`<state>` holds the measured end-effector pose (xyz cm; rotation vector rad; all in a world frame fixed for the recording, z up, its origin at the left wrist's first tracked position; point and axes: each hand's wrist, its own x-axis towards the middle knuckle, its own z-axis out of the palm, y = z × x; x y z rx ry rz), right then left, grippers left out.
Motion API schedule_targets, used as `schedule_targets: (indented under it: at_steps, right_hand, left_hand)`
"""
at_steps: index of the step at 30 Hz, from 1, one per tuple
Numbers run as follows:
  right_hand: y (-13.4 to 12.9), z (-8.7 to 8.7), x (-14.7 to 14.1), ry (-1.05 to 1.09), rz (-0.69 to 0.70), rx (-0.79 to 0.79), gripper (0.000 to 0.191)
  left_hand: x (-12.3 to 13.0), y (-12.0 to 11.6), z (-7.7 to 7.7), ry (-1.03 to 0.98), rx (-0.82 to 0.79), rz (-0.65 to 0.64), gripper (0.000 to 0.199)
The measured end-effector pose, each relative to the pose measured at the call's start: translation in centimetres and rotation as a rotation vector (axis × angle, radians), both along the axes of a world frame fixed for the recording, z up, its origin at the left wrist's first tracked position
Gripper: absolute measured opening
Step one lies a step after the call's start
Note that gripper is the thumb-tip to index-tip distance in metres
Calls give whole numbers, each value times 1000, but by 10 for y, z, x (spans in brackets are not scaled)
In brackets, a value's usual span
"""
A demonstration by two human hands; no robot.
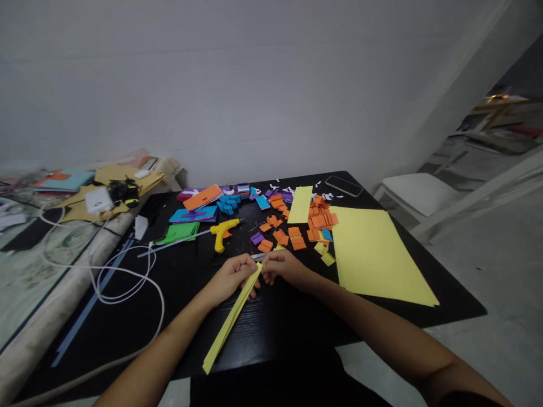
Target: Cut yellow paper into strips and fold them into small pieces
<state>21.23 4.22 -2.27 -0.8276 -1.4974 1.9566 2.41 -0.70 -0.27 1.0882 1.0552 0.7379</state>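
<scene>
My left hand (235, 274) is closed around a long folded yellow paper strip (229, 333), which slants down towards the front edge of the table. At the strip's upper end, the fingers of my right hand (284, 268) are curled in and pinch its tip. A thin pale, shiny piece (258, 256) shows just behind both hands; its kind is partly hidden. Small folded orange paper pieces (297, 238) lie beyond my right hand, with a few yellow ones (327, 259) beside them. A yellow glue gun (224, 233) rests on its side past my left hand.
Large yellow sheets (377, 254) lie at right, a yellow paper rectangle (301, 204) behind. Green (181, 232) and blue paper stacks (194, 214) sit at back left. A white cable (159, 294) loops across the left. A phone (343, 186) lies near the back edge; a white chair (418, 192) stands right.
</scene>
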Motion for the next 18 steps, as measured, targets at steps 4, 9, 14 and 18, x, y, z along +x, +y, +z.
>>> schedule_targets:
  at_steps: [4,9,14,18]
  right_hand:
    - [0,-1,-1,-5,-12,2,15]
    - [-1,1,-1,-2,-21,15,15]
    - [-2,3,-1,-6,-75,49,15]
    - [-2,3,-1,4,-82,73,17]
  left_hand:
    - [1,-1,-1,7,9,39,41]
    - [1,0,-1,-6,11,38,40]
    - [0,1,-1,24,39,34,38]
    - [1,1,0,40,73,57,40]
